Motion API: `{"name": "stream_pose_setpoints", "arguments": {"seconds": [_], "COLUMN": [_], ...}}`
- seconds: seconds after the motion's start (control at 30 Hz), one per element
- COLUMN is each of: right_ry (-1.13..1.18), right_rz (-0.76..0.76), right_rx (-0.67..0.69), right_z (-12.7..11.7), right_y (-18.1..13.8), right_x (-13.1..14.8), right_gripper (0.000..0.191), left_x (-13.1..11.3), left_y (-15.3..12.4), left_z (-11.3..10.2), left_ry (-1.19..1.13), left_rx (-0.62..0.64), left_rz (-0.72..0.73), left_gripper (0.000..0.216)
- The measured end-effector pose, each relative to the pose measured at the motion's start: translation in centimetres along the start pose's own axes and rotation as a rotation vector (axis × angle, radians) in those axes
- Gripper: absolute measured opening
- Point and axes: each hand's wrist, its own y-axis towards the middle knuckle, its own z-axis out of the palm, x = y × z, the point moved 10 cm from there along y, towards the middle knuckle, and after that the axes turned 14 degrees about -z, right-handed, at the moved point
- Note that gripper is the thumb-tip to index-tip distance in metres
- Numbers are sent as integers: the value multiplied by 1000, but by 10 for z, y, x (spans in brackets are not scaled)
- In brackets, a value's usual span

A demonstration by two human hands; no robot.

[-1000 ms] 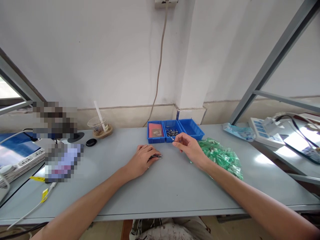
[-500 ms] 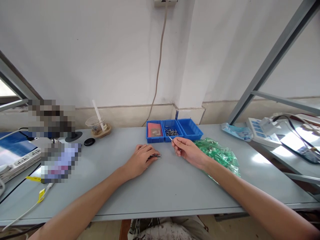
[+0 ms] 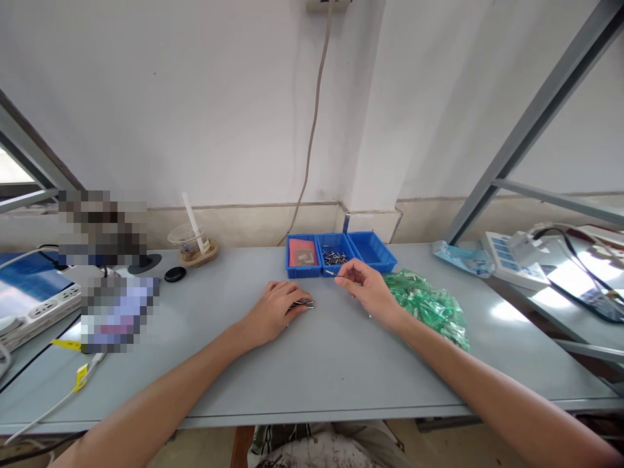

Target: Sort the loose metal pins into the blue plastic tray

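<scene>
Grey surface (image 3: pixel 312 370) bore the left hand (image 3: pixel 272 313), fingers (image 3: pixel 288 299) curled over a few gathered metal pins (image 3: pixel 305 303). Right hand (image 3: pixel 369 290) fingers (image 3: pixel 348 277) pinched one more pin (image 3: pixel 332 273) beside the pin-filled middle blue bin (image 3: pixel 334 236).

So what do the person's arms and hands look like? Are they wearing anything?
The left arm and right arm are bare as far as the picture shows, with no sleeves. The left hand and right hand have no gloves, and I can make out no watch, bracelet or ring.
</scene>
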Motion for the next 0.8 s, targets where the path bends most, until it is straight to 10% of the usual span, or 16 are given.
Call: {"name": "stream_pose_setpoints", "arguments": {"seconds": [0.53, 0.8], "right_ry": [569, 213], "right_rz": [307, 171], "right_rx": [-3, -56], "right_z": [13, -4], "right_y": [-9, -5], "right_x": [-9, -10], "right_gripper": [38, 31], "left_x": [2, 2], "left_y": [0, 0], "left_z": [0, 0], "left_ry": [-17, -29], "left_rx": [-12, -18], "left_rz": [11, 23], "left_gripper": [14, 16]}}
